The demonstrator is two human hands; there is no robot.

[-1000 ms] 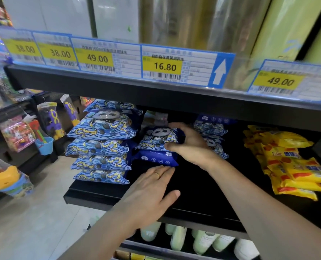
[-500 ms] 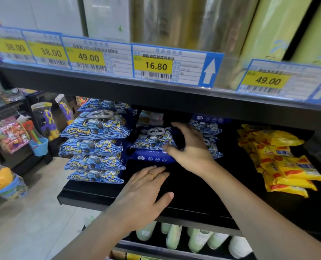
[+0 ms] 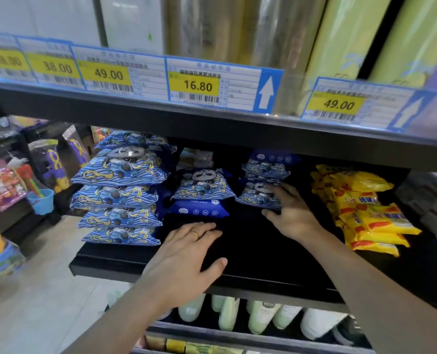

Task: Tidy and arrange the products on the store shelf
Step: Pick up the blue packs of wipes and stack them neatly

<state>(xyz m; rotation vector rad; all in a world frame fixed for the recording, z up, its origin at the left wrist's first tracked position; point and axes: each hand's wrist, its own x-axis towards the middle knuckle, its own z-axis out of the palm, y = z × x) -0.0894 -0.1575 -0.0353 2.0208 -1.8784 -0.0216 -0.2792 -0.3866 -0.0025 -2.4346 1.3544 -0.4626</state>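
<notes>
Blue panda-print packs lie on the black shelf (image 3: 258,254) in three piles: a tall stack (image 3: 117,192) at the left, a low middle pile (image 3: 202,187), and a small right pile (image 3: 263,169). My right hand (image 3: 291,215) holds the front pack of the right pile, with its fingers over the pack's right edge and its thumb under the front edge. My left hand (image 3: 186,251) rests flat on the bare shelf just in front of the middle pile, fingers spread, holding nothing.
Yellow packs (image 3: 365,215) are stacked at the shelf's right. Price labels (image 3: 197,85) line the upper shelf's edge, with tall rolls standing above. Pale bottles (image 3: 227,312) lie on the shelf below. Hanging toys (image 3: 46,172) and an aisle floor are at the left.
My right hand has left the middle pile and moved right onto the small right pile. My left hand stays flat on the shelf.
</notes>
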